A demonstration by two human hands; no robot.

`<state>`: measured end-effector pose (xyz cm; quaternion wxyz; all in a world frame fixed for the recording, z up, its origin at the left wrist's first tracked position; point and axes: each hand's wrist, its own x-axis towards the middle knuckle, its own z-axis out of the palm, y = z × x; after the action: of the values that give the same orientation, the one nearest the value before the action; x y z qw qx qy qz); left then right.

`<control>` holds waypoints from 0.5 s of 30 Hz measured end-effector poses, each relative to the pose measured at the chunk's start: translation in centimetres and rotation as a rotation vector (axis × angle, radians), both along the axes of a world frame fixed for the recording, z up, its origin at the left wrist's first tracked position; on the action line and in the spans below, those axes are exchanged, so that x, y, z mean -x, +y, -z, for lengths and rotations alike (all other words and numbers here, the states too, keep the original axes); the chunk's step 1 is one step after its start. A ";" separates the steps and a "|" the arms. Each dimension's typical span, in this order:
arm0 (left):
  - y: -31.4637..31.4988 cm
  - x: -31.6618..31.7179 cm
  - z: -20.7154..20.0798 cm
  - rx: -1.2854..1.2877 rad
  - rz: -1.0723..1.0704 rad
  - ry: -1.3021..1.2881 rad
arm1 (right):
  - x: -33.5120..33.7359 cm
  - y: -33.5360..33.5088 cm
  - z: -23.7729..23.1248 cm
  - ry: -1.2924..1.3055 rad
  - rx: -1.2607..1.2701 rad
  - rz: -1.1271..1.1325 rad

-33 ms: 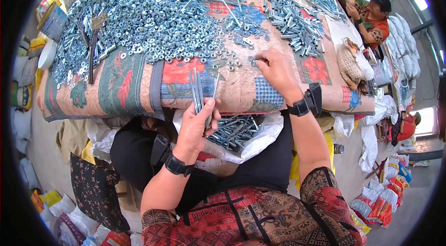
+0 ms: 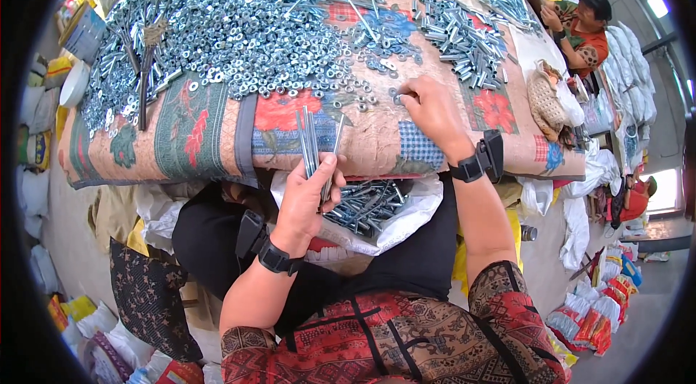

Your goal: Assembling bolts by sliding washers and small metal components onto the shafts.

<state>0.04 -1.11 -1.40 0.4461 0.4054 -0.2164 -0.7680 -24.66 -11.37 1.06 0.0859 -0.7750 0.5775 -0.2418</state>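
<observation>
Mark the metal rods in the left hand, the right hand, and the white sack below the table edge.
Metal rods (image 2: 309,143): head view, middle of the bunch.
Right hand (image 2: 433,111): head view, back of the hand.
White sack (image 2: 413,220): head view, bare right side.

Two hands (image 2: 433,110) and two black wrist straps (image 2: 470,168) at centre; several slim metal rods (image 2: 309,141), overlapping, uncountable; hundreds of nuts (image 2: 268,58) upper left; dozens of metal sleeves (image 2: 464,43) upper right; one white sack (image 2: 417,216) at centre.
</observation>
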 end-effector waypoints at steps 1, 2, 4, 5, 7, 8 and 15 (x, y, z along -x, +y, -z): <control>0.0 0.0 -0.1 0.005 0.004 0.003 | -0.2 0.0 -0.1 0.033 0.003 -0.006; 0.0 0.0 0.0 0.008 0.006 0.006 | -0.4 0.0 -0.2 0.033 0.001 -0.010; 0.0 -0.2 0.0 0.006 0.007 0.002 | -0.8 0.0 -0.3 0.075 0.027 -0.009; 0.0 -0.2 0.0 0.005 0.012 -0.003 | -0.8 0.1 -0.2 0.076 0.026 -0.013; 0.1 0.0 -0.2 -0.004 0.024 0.000 | -0.5 0.4 0.0 -0.080 -0.002 0.083; 0.1 -0.1 -0.3 -0.013 0.039 0.001 | -0.9 0.7 0.0 -0.082 -0.004 0.077; 0.2 0.0 -0.5 0.000 0.112 -0.012 | -4.4 4.9 -0.6 -0.973 -0.467 -0.033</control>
<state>0.00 -0.91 -0.94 0.4009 0.3974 -0.2416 -0.7893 -20.22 -6.43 1.65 0.5172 -0.5429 0.4969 -0.4367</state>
